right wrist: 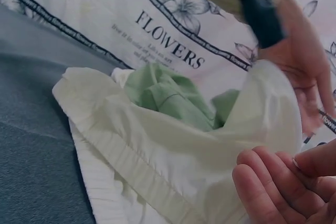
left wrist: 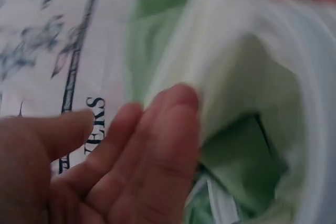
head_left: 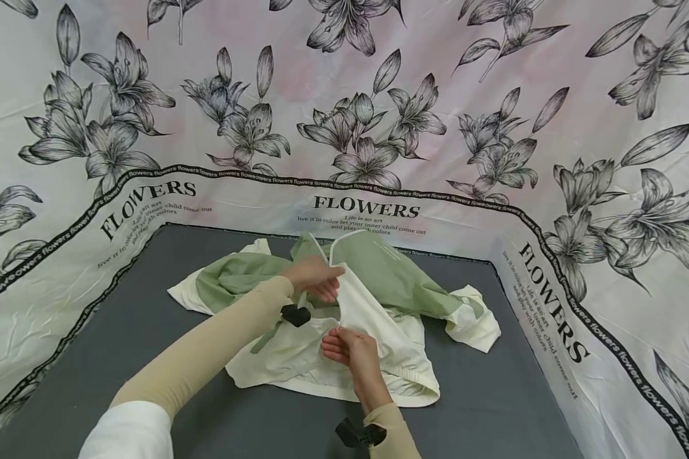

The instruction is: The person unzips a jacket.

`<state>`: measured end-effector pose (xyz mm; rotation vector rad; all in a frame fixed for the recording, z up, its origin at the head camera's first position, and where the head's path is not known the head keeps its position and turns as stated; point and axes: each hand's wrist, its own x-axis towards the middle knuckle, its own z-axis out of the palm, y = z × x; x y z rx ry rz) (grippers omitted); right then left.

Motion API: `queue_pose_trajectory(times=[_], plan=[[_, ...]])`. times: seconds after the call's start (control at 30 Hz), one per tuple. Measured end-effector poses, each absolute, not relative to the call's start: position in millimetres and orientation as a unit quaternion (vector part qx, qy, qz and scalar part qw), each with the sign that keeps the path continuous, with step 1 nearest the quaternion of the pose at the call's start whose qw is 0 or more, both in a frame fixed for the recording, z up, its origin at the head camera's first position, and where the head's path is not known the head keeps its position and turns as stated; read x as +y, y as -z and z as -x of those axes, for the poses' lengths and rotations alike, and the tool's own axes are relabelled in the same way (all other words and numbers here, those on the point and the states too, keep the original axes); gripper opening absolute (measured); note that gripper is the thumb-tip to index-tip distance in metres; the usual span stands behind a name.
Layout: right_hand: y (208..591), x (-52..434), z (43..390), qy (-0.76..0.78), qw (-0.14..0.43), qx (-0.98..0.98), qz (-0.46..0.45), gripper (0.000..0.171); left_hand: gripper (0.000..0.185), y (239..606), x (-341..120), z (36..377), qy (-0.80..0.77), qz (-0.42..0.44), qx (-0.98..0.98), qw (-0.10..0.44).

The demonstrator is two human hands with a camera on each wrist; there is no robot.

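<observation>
A green and cream jacket (head_left: 373, 306) lies spread on the dark grey table, its elastic cream hem (right wrist: 142, 166) towards the person. My left hand (head_left: 316, 278) is at the upper end of a raised cream front panel. In the left wrist view its thumb stands apart from fairly straight fingers (left wrist: 173, 129), which lie against the blurred cream cloth. Lower down, my right hand (head_left: 356, 354) pinches the panel's edge between thumb and bent forefinger, its other fingers (right wrist: 257, 187) curled beside the cloth. Green fabric (right wrist: 168, 95) shows inside the opening.
One sleeve with a cream cuff (head_left: 473, 319) stretches right, the other cream cuff (head_left: 189, 290) left. The dark grey table top (head_left: 120, 357) surrounds the jacket. Behind and at both sides hangs a flower-printed cloth (head_left: 367, 159).
</observation>
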<state>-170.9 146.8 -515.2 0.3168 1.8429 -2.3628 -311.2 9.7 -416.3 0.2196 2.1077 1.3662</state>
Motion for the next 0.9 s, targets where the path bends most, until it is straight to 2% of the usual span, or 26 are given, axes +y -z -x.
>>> queue_pose_trajectory(times=[0.1, 0.17, 0.43, 0.57, 0.7, 0.8, 0.9], plan=[[512.0, 148.7, 174.9, 0.785, 0.055, 0.607, -0.107, 0.035, 0.056, 418.3, 10.4, 301.3, -0.429, -0.116, 0.842, 0.304], [510.9, 148.8, 176.8, 0.788, 0.052, 0.604, -0.107, 0.034, 0.055, 423.6, 13.2, 299.3, -0.425, -0.115, 0.844, 0.305], [511.7, 144.4, 175.7, 0.782, 0.056, 0.613, -0.097, 0.034, 0.03, 445.7, 16.1, 301.5, -0.494, -0.052, 0.819, 0.288], [512.8, 143.3, 176.5, 0.774, 0.052, 0.624, -0.097, 0.034, 0.037, 444.7, 15.4, 304.8, -0.538, -0.031, 0.772, 0.338], [515.0, 141.4, 177.0, 0.768, 0.06, 0.63, -0.099, 0.033, 0.031, 440.8, 21.0, 303.4, -0.577, -0.005, 0.716, 0.392], [516.2, 139.6, 176.9, 0.764, 0.063, 0.635, -0.097, 0.033, 0.022, 439.2, 26.4, 301.3, -0.6, 0.008, 0.691, 0.403], [516.3, 138.8, 177.2, 0.765, 0.06, 0.634, -0.096, 0.032, 0.028, 439.2, 29.5, 300.1, -0.621, 0.013, 0.676, 0.397]])
